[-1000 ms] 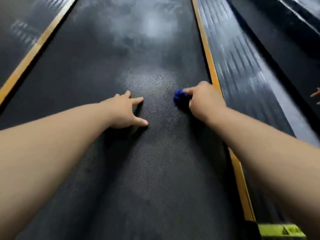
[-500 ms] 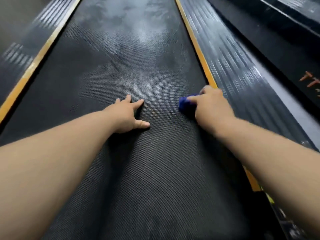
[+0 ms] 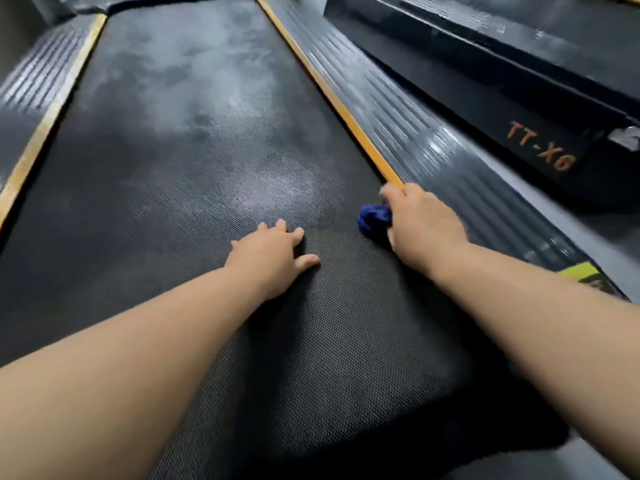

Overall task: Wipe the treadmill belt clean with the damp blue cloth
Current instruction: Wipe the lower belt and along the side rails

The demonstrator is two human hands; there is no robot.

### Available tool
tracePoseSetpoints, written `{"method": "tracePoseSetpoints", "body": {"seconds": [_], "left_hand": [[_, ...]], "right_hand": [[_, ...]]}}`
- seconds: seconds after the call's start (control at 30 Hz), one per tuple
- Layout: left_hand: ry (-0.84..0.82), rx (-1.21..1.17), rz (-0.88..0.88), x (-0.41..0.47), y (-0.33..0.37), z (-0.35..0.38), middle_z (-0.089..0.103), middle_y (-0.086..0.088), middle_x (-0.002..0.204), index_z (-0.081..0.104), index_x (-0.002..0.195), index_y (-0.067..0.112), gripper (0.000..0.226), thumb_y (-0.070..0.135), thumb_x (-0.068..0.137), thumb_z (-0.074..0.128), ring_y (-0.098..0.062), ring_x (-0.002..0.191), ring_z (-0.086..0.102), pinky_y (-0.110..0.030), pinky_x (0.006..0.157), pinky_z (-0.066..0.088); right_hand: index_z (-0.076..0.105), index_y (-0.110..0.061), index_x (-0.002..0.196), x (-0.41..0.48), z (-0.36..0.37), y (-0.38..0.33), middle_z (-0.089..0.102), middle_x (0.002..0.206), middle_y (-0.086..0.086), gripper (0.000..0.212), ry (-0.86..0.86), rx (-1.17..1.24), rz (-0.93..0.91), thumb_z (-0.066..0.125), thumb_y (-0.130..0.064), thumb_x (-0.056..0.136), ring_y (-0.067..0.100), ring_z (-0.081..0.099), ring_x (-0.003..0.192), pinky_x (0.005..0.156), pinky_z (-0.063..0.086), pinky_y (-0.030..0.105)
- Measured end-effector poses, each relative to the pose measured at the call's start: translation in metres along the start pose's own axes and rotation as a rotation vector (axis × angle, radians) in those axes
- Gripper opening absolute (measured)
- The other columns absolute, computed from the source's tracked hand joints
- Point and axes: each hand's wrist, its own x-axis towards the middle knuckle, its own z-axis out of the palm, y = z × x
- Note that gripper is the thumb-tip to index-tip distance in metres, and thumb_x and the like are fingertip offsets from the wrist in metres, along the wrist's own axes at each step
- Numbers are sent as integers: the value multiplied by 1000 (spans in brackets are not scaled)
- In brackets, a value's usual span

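Note:
The black textured treadmill belt runs away from me, with pale dusty smears on its far half. My right hand grips a bunched blue cloth and holds it down on the belt beside the right yellow edge strip. Most of the cloth is hidden under the fingers. My left hand lies flat on the belt's middle, fingers spread, holding nothing.
Ribbed grey side rails flank the belt, the left rail with its own yellow strip. A second black machine marked TT-X6 stands to the right. A yellow-green sticker sits on the right rail near my forearm.
The view has tilted up and left, showing more of the belt's far end. My right hand with the cloth stays by the right yellow strip; my left hand remains flat.

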Motion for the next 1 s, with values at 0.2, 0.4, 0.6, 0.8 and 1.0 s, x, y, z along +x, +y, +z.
{"method": "tracePoseSetpoints", "body": {"seconds": [0.2,0.4,0.6,0.8,1.0], "left_hand": [[52,50,-10,3,-2,-9,46,4,140,39,142,34,71,72,83,39,-23,124,47,-38,95,43],[51,-293,72,-11,25,-25,38,-5,149,48,134,28,44,44,97,31,-24,134,37,-37,107,31],[260,-76,541,-32,123,26,37,-4,147,51,127,37,54,64,82,47,-33,130,34,-50,104,35],[386,-186,196,34,47,14,49,5,137,58,122,37,36,47,89,50,-29,123,41,-41,100,37],[378,-401,374,1,95,18,58,3,99,48,69,25,39,63,69,55,-27,93,53,-39,83,46]], "right_hand": [[54,-23,110,-29,-5,-6,57,106,3,23,-103,99,32,52,-27,87,24,53,93,66,40,30],[67,-36,96,-71,-52,21,63,93,-22,25,-2,594,153,51,-53,86,3,56,93,79,41,23],[65,-22,113,-68,-8,41,64,117,4,34,179,378,211,50,-20,82,29,52,113,98,43,40],[65,-19,110,-68,10,41,66,111,0,35,291,369,191,44,-22,82,25,52,109,94,45,41],[65,-17,109,-66,14,45,66,110,1,28,322,379,181,47,-14,88,24,50,108,90,42,34]]}}
